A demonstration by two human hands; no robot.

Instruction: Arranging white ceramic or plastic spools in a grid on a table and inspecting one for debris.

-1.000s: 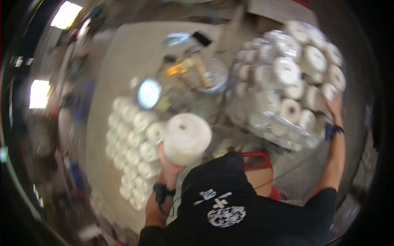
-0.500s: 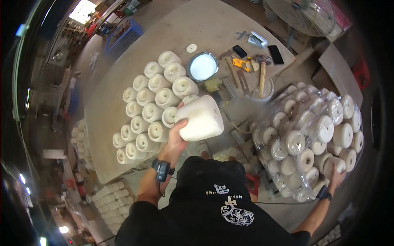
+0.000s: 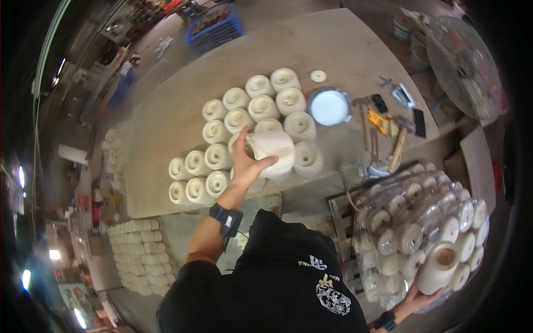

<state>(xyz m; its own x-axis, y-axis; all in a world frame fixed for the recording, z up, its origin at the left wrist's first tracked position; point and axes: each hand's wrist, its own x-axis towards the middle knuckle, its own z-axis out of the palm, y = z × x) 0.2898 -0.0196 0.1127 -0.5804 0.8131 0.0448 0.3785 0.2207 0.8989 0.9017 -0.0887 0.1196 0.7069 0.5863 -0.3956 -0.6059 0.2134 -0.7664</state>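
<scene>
A thick cream-white cylinder with rounded edges is in my left hand. The thumb lies along its side and the fingers are at its end. It is held above the rows of similar cylinders, which stand on the table with their recessed ends up, and it hides some of them. On the right, my right hand grips the lower part of another cylinder, tilted with its round hollow showing. That one is at the near side of a heap of cylinders partly covered in clear plastic film.
On the table are a tub of white liquid, a pale disc, hammers, a yellow tool and a phone. A blue crate stands beyond. Stacked cylinders sit at lower left; a fan stands at right.
The view has turned, shifting the table rightward. My left hand has brought its cylinder over the rows and turned it. My right hand has tipped up a cylinder at the heap, so its hollow shows.
</scene>
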